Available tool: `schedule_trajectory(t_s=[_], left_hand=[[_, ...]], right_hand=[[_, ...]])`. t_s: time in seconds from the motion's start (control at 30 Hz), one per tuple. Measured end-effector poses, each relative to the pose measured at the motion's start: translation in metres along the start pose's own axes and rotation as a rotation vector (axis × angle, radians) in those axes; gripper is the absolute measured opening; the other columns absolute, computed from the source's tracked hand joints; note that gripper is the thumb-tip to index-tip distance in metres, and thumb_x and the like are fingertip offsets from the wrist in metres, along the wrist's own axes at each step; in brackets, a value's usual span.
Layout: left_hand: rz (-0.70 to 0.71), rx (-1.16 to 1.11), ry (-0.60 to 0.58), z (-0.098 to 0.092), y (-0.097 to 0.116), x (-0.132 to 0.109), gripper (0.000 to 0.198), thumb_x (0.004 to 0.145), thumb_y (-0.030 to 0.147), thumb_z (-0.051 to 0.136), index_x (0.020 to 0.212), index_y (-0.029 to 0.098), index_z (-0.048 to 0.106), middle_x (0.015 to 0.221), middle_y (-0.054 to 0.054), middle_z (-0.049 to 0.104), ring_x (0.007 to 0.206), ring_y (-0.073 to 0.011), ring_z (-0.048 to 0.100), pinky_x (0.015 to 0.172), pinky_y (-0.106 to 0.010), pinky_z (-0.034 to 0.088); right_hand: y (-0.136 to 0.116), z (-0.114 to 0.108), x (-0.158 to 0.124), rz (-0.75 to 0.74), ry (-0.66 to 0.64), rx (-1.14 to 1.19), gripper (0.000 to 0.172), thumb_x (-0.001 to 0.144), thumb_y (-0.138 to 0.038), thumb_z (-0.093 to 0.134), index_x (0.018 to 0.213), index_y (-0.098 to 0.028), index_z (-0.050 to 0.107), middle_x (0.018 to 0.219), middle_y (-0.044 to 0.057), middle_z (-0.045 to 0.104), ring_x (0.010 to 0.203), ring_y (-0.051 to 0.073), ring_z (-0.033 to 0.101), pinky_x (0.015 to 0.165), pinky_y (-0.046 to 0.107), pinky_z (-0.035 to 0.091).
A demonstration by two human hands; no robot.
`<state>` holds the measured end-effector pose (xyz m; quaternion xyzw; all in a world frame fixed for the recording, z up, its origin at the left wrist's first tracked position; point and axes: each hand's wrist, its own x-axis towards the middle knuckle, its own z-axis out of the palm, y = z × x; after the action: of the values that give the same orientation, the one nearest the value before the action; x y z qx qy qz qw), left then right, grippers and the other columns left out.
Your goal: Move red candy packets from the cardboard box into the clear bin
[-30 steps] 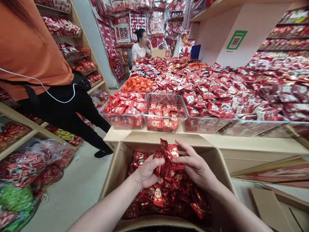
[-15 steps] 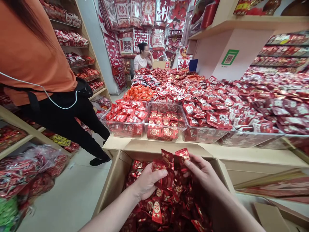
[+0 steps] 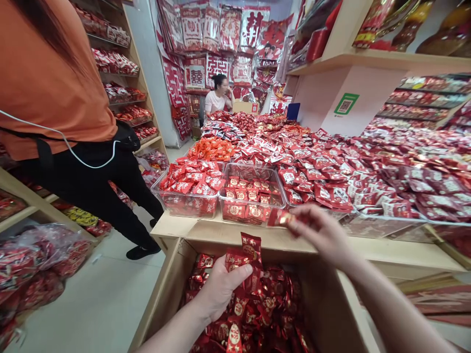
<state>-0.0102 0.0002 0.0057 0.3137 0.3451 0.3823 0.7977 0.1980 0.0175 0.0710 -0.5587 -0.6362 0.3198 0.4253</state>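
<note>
My left hand (image 3: pixel 221 287) is closed around several small red candy packets (image 3: pixel 247 255) with gold print, held above the cardboard box (image 3: pixel 331 314). Loose packets of the same kind (image 3: pixel 253 314) fill the bottom of that box. My right hand (image 3: pixel 318 228) pinches one red candy packet (image 3: pixel 278 218) by its end, slightly blurred, in front of the clear plastic bin (image 3: pixel 280 200). Inside this bin, matching packets stand in neat rows and leave part of its right side bare.
Bins of other red packets (image 3: pixel 191 186) line the counter (image 3: pixel 209 230) on both sides and behind. A person in an orange top (image 3: pixel 55 83) stands at the left by the shelves. Another person (image 3: pixel 219 98) sits at the back. Bagged goods (image 3: pixel 40 260) lie lower left.
My right hand has risen from over the box toward the clear bin, carrying one packet. The left hand stays over the box with its packets. The view has tilted up slightly.
</note>
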Motion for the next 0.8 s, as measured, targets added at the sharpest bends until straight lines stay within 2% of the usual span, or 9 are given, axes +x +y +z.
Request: schedule_trajectory(t_s=[0.03,0.1,0.13,0.2,0.3,0.37,0.47,0.63,0.8], left_hand=[[-0.004,0.011,0.007,0.0,0.001,0.0,0.023,0.061,0.026,0.068,0.079,0.014,0.059,0.074,-0.006,0.067,0.068,-0.0173,0.061,0.071,-0.032,0.046],[0.018,0.043,0.036,-0.002,0.0,0.002,0.021,0.062,0.026,0.068,0.076,0.014,0.059,0.072,-0.004,0.066,0.065,-0.0154,0.06,0.069,-0.03,0.046],[0.036,0.061,0.053,-0.003,-0.001,0.002,0.021,0.062,0.027,0.067,0.076,0.014,0.059,0.074,-0.004,0.066,0.065,-0.0148,0.06,0.068,-0.03,0.046],[0.067,0.105,0.086,-0.005,-0.003,0.004,0.022,0.062,0.027,0.067,0.078,0.014,0.059,0.08,-0.005,0.066,0.067,-0.0151,0.06,0.07,-0.029,0.045],[0.091,0.154,0.12,-0.007,-0.003,0.005,0.027,0.062,0.028,0.067,0.084,0.014,0.06,0.085,-0.006,0.066,0.074,-0.0176,0.06,0.073,-0.03,0.045],[0.119,0.161,0.138,-0.008,-0.002,0.006,0.027,0.063,0.028,0.066,0.085,0.013,0.06,0.085,-0.006,0.066,0.078,-0.0188,0.06,0.075,-0.03,0.044],[0.145,0.162,0.149,-0.009,0.0,0.006,0.024,0.065,0.028,0.064,0.084,0.014,0.06,0.084,-0.006,0.066,0.078,-0.0188,0.059,0.075,-0.03,0.044],[0.137,0.208,0.145,-0.008,0.002,0.005,0.021,0.066,0.026,0.063,0.083,0.014,0.059,0.079,-0.005,0.065,0.075,-0.0179,0.058,0.074,-0.031,0.044],[0.131,0.239,0.165,-0.008,-0.001,0.005,0.019,0.066,0.025,0.063,0.08,0.013,0.058,0.076,-0.004,0.064,0.072,-0.0172,0.057,0.07,-0.03,0.044]], right_hand=[[-0.009,-0.014,0.023,-0.086,0.039,-0.104,0.025,0.075,-0.038,0.051,0.09,-0.018,0.046,0.079,0.003,0.057,0.067,0.014,0.054,0.061,0.027,0.043],[-0.023,-0.034,0.072,-0.19,0.028,-0.429,0.025,0.076,-0.031,0.049,0.097,-0.017,0.048,0.086,0.005,0.057,0.073,0.015,0.053,0.064,0.028,0.042],[-0.027,-0.038,0.096,-0.197,-0.035,-0.579,0.026,0.076,-0.027,0.05,0.099,-0.015,0.049,0.087,0.006,0.057,0.074,0.015,0.053,0.066,0.028,0.041],[-0.026,-0.034,0.137,-0.14,-0.27,-0.864,0.028,0.073,-0.022,0.052,0.1,-0.014,0.049,0.091,0.007,0.057,0.077,0.015,0.053,0.065,0.026,0.041],[-0.012,-0.01,0.175,-0.041,-0.507,-1.091,0.031,0.064,-0.017,0.06,0.093,-0.013,0.053,0.087,0.007,0.059,0.074,0.017,0.055,0.059,0.023,0.041],[0.0,0.005,0.187,-0.008,-0.57,-1.133,0.029,0.058,-0.015,0.064,0.085,-0.013,0.057,0.079,0.005,0.061,0.067,0.016,0.056,0.055,0.022,0.04],[0.011,0.017,0.194,0.015,-0.62,-1.2,0.026,0.056,-0.014,0.064,0.082,-0.014,0.059,0.072,0.003,0.062,0.062,0.015,0.056,0.052,0.021,0.04],[0.021,0.022,0.191,-0.052,-0.548,-1.291,0.034,0.056,-0.016,0.065,0.089,-0.011,0.058,0.086,0.012,0.062,0.078,0.022,0.058,0.06,0.025,0.042],[0.034,0.024,0.184,-0.127,-0.491,-1.3,0.017,0.062,-0.015,0.059,0.079,-0.011,0.062,0.085,0.015,0.063,0.081,0.024,0.058,0.066,0.027,0.041]])
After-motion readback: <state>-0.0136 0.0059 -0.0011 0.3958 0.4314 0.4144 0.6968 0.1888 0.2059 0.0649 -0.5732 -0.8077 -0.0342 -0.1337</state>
